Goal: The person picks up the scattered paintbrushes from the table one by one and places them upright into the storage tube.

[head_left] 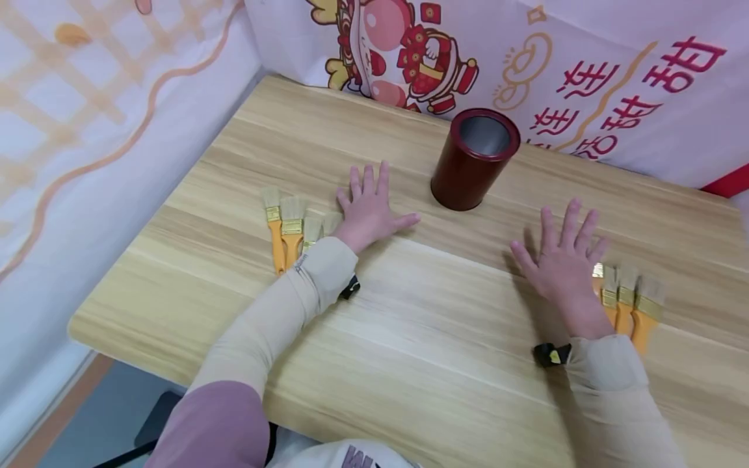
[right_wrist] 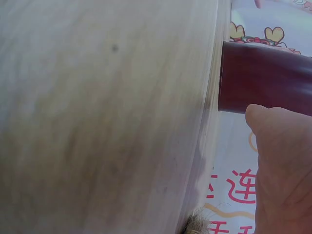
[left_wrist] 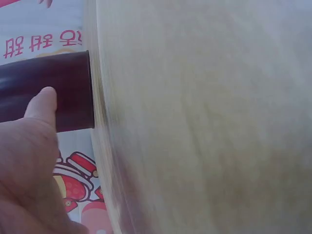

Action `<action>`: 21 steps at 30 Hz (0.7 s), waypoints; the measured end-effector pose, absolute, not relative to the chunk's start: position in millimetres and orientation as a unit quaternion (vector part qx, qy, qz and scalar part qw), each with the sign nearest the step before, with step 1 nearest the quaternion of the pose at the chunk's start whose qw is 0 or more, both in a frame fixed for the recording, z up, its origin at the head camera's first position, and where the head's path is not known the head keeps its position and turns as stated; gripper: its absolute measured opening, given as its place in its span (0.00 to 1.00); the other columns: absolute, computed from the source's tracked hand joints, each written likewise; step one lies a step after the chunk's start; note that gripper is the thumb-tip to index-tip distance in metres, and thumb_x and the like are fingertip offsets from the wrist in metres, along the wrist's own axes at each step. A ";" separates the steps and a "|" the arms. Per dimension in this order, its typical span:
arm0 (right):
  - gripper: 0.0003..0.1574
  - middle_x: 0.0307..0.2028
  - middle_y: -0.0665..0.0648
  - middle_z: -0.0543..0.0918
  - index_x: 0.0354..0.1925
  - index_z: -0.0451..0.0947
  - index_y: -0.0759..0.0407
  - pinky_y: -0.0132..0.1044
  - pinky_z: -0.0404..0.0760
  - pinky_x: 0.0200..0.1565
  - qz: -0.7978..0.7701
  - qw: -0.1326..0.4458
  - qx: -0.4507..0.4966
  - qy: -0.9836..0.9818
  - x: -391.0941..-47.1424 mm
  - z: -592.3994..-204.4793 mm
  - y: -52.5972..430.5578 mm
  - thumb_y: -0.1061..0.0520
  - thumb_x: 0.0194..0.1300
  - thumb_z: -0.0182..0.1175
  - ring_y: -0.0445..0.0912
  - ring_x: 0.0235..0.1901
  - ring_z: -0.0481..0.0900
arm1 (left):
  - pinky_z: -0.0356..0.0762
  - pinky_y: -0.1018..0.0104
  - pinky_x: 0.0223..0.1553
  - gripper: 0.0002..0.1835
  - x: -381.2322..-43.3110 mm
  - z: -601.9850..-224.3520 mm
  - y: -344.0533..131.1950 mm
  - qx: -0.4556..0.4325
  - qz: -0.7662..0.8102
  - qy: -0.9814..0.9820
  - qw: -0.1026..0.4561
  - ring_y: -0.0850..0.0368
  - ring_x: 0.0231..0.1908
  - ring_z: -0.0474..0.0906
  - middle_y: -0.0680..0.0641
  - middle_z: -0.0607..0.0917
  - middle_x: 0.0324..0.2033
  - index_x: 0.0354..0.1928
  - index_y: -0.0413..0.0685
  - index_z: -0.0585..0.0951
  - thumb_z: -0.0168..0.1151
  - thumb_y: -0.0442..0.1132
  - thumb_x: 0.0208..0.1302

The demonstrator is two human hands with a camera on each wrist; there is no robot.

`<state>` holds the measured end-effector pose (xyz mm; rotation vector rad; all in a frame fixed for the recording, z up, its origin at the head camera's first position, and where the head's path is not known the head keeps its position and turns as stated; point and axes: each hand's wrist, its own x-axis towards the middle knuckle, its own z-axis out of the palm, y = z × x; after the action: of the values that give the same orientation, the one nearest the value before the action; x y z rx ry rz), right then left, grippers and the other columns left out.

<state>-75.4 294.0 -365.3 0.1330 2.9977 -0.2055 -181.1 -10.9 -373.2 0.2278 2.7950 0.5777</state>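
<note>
So both hands are out flat over the tabletop (head_left: 409, 338), fingers straight and spread wide. The left hand (head_left: 370, 211) is just beside the left brushes (head_left: 292, 225). I count four of those, lying with bristles toward the far side, and the left sleeve (head_left: 275, 312) blocks part of the set. The right hand (head_left: 564, 266) is right by the right brushes (head_left: 625, 302), also four that I can see, bristles far, handles near. The leftmost one is mostly tucked behind the hand. Can't really tell if either palm touches the wood.

The dark red can (head_left: 462, 172) stands upright near the far edge, between the hands left to right and a bit farther back, mouth up. Left thumb points roughly its way. Behind it hangs a white cloth (head_left: 503, 32) with red characters and cartoon prints.
</note>
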 end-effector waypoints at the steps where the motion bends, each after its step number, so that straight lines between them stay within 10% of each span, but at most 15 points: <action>1: 0.55 0.69 0.58 0.08 0.76 0.23 0.52 0.78 0.25 0.60 -0.068 0.068 0.043 0.994 -75.2 -365.5 294.9 0.23 0.67 0.28 0.64 0.68 0.08 | 0.30 0.31 0.70 0.67 -181.3 -372.5 -8.2 0.078 0.205 0.967 0.130 0.40 0.74 0.19 0.42 0.32 0.76 0.73 0.59 0.23 0.56 0.77 0.49; 13: 0.55 0.71 0.62 0.13 0.76 0.27 0.51 0.77 0.23 0.61 -0.032 0.086 0.046 0.995 -79.7 -369.3 297.7 0.22 0.67 0.26 0.66 0.69 0.10 | 0.63 0.48 0.69 0.67 -182.1 -368.8 19.8 0.136 0.386 0.910 0.066 0.39 0.72 0.51 0.41 0.42 0.75 0.76 0.62 0.34 0.73 0.61 0.46; 21: 0.54 0.72 0.62 0.15 0.77 0.29 0.52 0.76 0.24 0.62 -0.036 0.077 0.053 0.995 -75.4 -368.9 299.6 0.23 0.68 0.26 0.66 0.70 0.13 | 0.66 0.51 0.67 0.63 -194.5 -366.1 30.2 0.157 0.407 0.897 0.068 0.43 0.73 0.52 0.42 0.42 0.75 0.77 0.62 0.40 0.74 0.57 0.48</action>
<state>-75.4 299.6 -368.9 0.1576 2.9820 -0.1084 -194.5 30.2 -366.1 0.4739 2.7019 1.2273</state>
